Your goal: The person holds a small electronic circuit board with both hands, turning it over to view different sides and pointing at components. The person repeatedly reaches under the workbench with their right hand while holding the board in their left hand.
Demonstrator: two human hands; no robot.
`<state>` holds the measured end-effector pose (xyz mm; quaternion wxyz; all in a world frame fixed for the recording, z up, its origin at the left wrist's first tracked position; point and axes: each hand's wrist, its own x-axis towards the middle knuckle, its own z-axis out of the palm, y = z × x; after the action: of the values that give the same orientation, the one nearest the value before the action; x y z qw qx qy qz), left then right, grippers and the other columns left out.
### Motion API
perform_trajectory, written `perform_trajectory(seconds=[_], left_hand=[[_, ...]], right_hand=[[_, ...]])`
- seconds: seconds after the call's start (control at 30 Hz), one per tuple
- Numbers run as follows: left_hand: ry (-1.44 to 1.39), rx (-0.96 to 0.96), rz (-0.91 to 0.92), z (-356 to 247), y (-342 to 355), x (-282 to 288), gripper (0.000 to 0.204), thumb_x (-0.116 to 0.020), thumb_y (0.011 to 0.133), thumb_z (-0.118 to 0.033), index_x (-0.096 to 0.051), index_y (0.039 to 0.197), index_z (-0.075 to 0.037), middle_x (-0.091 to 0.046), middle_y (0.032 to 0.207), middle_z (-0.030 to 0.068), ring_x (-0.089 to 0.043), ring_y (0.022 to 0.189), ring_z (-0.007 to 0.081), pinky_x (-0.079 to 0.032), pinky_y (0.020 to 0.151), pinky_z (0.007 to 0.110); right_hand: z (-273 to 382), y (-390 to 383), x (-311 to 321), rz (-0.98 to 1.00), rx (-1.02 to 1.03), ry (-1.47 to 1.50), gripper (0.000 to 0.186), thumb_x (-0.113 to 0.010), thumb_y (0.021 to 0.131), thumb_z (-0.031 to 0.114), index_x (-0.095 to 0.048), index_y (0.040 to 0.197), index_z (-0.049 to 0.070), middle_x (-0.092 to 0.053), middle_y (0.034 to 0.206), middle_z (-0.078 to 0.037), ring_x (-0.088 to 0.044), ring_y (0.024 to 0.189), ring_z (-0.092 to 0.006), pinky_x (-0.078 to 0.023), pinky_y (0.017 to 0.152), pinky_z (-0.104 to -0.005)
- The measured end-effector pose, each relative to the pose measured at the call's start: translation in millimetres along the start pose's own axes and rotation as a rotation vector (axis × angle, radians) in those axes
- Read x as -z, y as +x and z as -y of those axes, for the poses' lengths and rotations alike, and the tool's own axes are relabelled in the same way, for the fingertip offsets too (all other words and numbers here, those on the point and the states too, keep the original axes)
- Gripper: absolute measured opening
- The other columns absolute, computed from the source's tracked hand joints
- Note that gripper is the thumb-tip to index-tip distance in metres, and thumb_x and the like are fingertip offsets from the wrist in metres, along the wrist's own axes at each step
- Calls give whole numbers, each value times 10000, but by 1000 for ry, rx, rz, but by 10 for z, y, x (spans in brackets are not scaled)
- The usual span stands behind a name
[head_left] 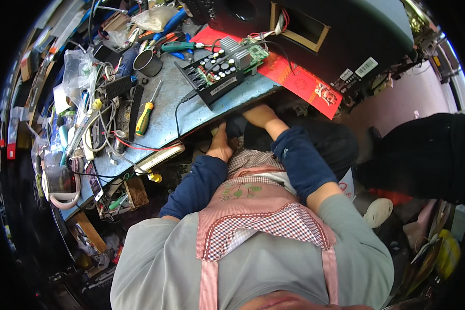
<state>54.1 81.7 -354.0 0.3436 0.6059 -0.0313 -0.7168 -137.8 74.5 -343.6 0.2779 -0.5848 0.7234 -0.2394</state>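
Observation:
Both arms, in dark blue sleeves, reach low under the front edge of the workbench [201,123]. My left hand [220,146] is beside the dark-clothed lap, its fingers mostly in shadow. Partly covered by the bench edge, my right hand [260,115] lies against dark cloth by the knee. Whether either hand holds anything is hidden. Above them on the bench sits an amplifier module [219,77], a black metal chassis with a green circuit board, capacitors and a grey heatsink. A black cable [178,111] runs from it over the edge.
A large black speaker box [341,39] with a square cutout stands at the back right, red paper envelopes [299,85] below it. Screwdrivers with yellow-green [145,119] and green [178,46] handles lie on the bench. Tangled cables [101,121] and a glass pot [59,181] crowd the left.

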Motion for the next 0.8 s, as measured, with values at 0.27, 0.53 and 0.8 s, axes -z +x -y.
perform_trajectory(seconds=[0.27,0.53,0.8], left_hand=[[913,-685,252,-175,327,322,766,-847,957,-155,-496,1637,-121,-693,1474,118,-652,1377,315,-526,1199,476],[659,-635,171,-251,884,457,729,-825,971,-163,-506,1625,-126,-688,1463,120,-650,1359,307,-531,1173,469],[670,-658,163,-430,1115,486,691,-803,986,-171,-516,1613,-131,-683,1451,121,-648,1340,298,-537,1147,463]], right_hand=[[326,-224,293,446,-65,-413,926,-671,940,778,-719,1414,-16,-746,1409,-247,-707,1333,-396,-552,1132,-477],[424,-561,520,410,-46,-456,893,-719,956,688,-578,1547,33,-691,1508,-212,-645,1421,-372,-501,1183,-474],[401,-865,614,359,2,-479,805,-747,948,644,-614,1495,69,-698,1480,-167,-626,1427,-352,-473,1191,-481]])
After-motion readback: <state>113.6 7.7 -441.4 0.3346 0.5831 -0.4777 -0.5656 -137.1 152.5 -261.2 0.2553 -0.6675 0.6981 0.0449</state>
